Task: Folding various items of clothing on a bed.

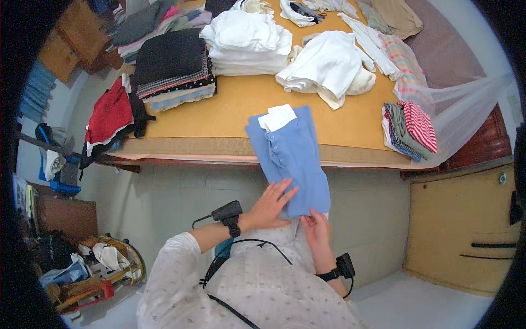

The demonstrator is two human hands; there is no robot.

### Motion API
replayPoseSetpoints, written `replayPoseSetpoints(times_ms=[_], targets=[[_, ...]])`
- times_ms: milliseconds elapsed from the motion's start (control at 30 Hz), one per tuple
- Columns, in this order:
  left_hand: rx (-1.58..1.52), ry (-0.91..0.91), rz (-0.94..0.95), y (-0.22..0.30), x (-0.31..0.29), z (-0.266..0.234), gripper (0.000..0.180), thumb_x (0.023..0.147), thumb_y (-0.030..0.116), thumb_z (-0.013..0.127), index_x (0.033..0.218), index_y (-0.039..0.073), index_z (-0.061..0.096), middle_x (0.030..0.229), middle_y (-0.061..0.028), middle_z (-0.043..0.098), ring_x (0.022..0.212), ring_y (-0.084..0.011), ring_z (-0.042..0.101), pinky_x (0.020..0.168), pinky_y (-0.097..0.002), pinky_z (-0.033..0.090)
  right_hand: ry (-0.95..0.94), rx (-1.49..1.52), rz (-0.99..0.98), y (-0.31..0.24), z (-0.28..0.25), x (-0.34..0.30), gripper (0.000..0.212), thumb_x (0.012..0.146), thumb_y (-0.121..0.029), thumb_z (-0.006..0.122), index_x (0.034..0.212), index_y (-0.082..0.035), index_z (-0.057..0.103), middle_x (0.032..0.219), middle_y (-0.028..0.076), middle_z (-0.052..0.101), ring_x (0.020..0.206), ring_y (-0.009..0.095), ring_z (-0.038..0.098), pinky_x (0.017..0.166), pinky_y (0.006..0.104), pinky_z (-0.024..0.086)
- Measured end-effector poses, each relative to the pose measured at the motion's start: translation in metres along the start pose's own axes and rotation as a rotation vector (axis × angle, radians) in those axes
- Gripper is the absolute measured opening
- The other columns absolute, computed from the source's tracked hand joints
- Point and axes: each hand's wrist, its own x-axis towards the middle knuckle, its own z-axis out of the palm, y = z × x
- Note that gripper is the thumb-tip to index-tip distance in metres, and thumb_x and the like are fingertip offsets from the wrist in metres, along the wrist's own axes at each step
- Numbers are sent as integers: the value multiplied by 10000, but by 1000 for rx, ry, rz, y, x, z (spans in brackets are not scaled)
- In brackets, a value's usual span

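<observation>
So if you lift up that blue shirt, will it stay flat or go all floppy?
Probably floppy: the blue shirt is soft cloth, and its lower end already droops over the edge of the bed. It looks light, since the left hand and right hand handle it with just flat fingers. The folds would likely fall open.

A bare strip of orange bed cover (230,107) lies open between the folded blue shirt (290,153) and the dark stack of folded clothes (172,68) to its left; the same cover runs clear to the shirt's right as far as the striped pile (411,129); beyond the shirt, a heap of white garments (329,68) blocks the way up the bed; white netting (466,109) drapes the right corner; red cloth (109,115) hangs over the left edge.
</observation>
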Motion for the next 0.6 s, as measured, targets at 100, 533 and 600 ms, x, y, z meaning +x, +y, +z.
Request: replayPoseSetpoints(times_ms=[100, 533, 600], targets=[[196, -72, 156, -5, 6, 11, 695, 594, 121, 688, 1247, 132, 449, 1313, -123, 396, 1239, -312, 348, 1021, -494, 252, -31, -25, -12, 3, -3, -5, 167, 814, -93, 589, 949, -50, 501, 939, 73, 564, 869, 198, 559, 748, 335, 483], [-98, -191, 56, -13, -30, 22, 570, 621, -4, 553, 1157, 189, 561, 1226, -66, 514, 1178, -261, 445, 991, -458, 350, -66, 35, 41, 4, -48, 6, 344, 825, -188, 611, 1103, -31, 484, 989, 91, 557, 852, 218, 569, 741, 386, 503], [-8, -243, 164, -18, -36, 24, 536, 625, 22, 569, 1137, 181, 573, 1231, -75, 507, 1197, -267, 423, 1002, -468, 329, -24, -218, -106, 5, -57, 8, 370, 829, -201, 610, 1122, -22, 474, 986, 83, 565, 838, 199, 575, 734, 364, 511]])
